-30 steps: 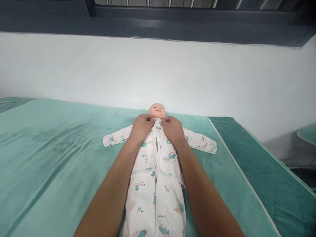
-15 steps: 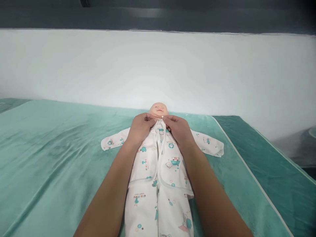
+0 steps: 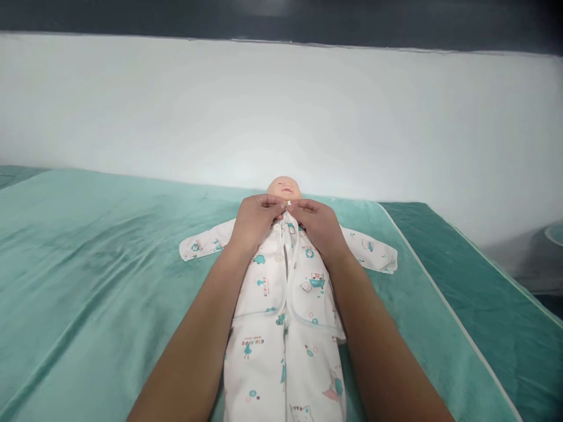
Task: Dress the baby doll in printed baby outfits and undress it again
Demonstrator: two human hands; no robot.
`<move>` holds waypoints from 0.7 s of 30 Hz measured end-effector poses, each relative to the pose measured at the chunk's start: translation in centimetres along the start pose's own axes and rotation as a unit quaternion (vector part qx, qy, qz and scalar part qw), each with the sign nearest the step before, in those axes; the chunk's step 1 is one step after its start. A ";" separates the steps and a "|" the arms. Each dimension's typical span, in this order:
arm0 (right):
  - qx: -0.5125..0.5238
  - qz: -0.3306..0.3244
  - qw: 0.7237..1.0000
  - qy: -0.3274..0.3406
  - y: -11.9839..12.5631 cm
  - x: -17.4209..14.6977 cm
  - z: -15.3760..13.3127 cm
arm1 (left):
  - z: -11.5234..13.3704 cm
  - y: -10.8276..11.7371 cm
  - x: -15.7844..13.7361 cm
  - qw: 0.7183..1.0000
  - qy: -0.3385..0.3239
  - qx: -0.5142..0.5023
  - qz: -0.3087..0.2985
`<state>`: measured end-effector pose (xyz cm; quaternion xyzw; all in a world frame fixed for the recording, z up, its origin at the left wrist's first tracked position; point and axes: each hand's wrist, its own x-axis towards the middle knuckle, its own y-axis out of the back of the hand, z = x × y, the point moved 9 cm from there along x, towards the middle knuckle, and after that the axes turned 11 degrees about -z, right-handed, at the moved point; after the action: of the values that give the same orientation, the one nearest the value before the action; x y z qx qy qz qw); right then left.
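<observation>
at twelve o'clock, a dark beam [image 3: 281, 22] runs above a white wall [image 3: 220, 105]. a wrinkled light green sheet [image 3: 109, 281] spreads toward eight, darker green cloth [image 3: 475, 275] toward four. a rounded object [image 3: 555, 233], unclear, sits at three.

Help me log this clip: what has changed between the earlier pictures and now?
The left hand and right hand have moved inward; their fingers now nearly meet, pinching the printed jacket at its neck. Unchanged: the doll lies on the green sheet, sleeves spread, jacket parted lower down.
</observation>
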<state>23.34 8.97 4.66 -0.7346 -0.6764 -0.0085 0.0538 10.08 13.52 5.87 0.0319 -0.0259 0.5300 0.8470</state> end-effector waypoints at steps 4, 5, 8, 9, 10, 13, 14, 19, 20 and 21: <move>-0.021 -0.026 0.999 -0.004 -0.2 -0.2 -0.1 | 0.2 -0.2 -0.1 1.000 -0.008 -0.013 -0.010; -0.036 -0.032 0.999 -0.006 -0.2 -0.3 -0.2 | 0.2 -0.3 -0.1 1.000 -0.009 -0.013 -0.013; -0.083 -0.046 0.995 -0.010 -0.3 -0.3 -0.4 | 0.2 -0.5 -0.3 1.000 -0.003 -0.014 -0.022; -0.098 -0.052 0.994 -0.010 -0.4 -0.4 -0.6 | 0.2 -0.5 -0.3 1.000 0.001 -0.013 -0.024; -0.113 -0.060 0.992 -0.010 -0.6 -0.4 -0.7 | 0.2 -0.6 -0.3 1.000 0.004 -0.011 -0.025; -0.153 -0.078 0.985 -0.011 -1.1 -0.4 -1.1 | 0.1 -0.6 -0.4 1.000 0.012 -0.007 -0.021; -0.162 -0.080 0.984 -0.012 -1.2 -0.5 -1.2 | 0.1 -0.5 -0.4 1.000 0.015 -0.009 -0.019; -0.187 -0.075 0.979 -0.019 -1.2 -0.5 -1.3 | -0.3 -0.4 -0.3 0.999 0.026 -0.036 -0.018; -0.190 -0.073 0.979 -0.020 -1.2 -0.5 -1.3 | -0.4 -0.4 -0.3 0.998 0.027 -0.043 -0.021; -0.192 -0.073 0.978 -0.021 -1.2 -0.5 -1.3 | -0.4 -0.4 -0.3 0.998 0.027 -0.049 -0.026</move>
<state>22.22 8.41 5.98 -0.6801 -0.7147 -0.1266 -0.1034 10.28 13.09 5.40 -0.0235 -0.0281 0.5064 0.8615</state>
